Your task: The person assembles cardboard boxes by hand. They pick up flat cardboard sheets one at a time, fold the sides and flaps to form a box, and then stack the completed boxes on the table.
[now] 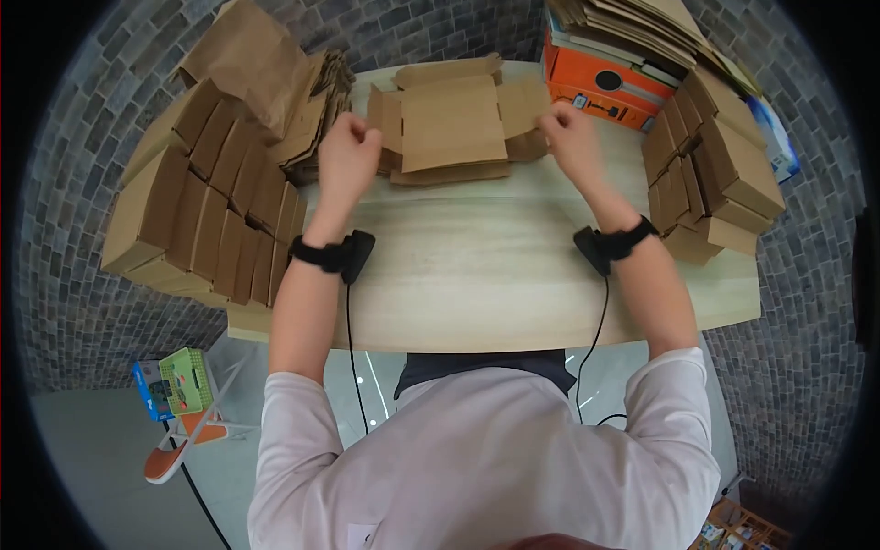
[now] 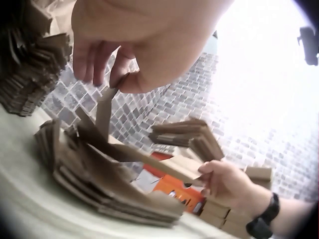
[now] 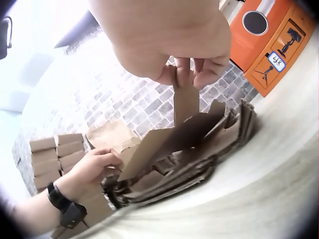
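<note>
A brown cardboard box blank (image 1: 453, 123) lies partly unfolded near the table's far edge, its side flaps raised. In the wrist views it rests over several layered cardboard sheets (image 2: 137, 211). My left hand (image 1: 348, 158) is at its left side, thumb and finger pinching the tip of a narrow upright flap (image 2: 103, 115). On the opposite side my right hand (image 1: 573, 147) pinches another flap (image 3: 186, 104) between thumb and fingers. The middle panel between the two hands lies low, below both of them.
Folded cardboard boxes (image 1: 197, 206) are stacked at the left, beside a paper bag (image 1: 247, 64) and a pile of flat cardboard (image 1: 316, 110). More boxes (image 1: 724, 156) stand at the right, near an orange carton (image 1: 600, 81) with cardboard on top. Cables hang from both wrist straps.
</note>
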A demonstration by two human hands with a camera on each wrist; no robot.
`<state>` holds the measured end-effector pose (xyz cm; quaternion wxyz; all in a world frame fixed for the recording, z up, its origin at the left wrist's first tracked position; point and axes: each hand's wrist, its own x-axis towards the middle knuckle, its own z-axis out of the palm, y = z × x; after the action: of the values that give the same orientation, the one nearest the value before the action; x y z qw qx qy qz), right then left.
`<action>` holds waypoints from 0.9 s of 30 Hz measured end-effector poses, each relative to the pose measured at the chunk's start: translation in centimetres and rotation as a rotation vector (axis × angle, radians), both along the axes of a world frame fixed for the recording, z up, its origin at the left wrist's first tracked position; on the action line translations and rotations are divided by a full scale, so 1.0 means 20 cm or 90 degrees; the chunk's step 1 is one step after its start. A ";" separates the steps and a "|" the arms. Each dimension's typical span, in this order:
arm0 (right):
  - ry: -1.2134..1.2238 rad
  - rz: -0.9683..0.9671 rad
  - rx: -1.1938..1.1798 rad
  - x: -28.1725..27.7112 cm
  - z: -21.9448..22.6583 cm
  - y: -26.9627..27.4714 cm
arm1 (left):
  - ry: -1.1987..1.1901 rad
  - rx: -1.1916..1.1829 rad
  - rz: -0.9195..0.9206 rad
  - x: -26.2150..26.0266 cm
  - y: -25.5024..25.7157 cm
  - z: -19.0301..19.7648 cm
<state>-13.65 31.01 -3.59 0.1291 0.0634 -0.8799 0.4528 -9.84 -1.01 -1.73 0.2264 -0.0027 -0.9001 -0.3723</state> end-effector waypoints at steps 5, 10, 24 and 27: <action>-0.193 0.124 -0.392 0.46 0.15 0.08 | -0.061 0.368 -0.186 0.36 -0.03 0.08; -0.383 0.162 -0.404 0.88 0.03 0.26 | -0.236 0.590 -0.254 0.92 -0.03 -0.10; -0.385 0.229 -0.169 0.76 -0.17 0.18 | -0.385 0.600 -0.138 0.77 0.08 -0.27; -0.450 0.250 -0.236 0.76 -0.18 0.18 | -0.367 0.589 -0.165 0.78 0.08 -0.30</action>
<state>1.55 34.71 -7.17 -0.2591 0.0467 -0.7453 0.6126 5.69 0.61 -7.64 -0.0985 0.0882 -0.6608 -0.7388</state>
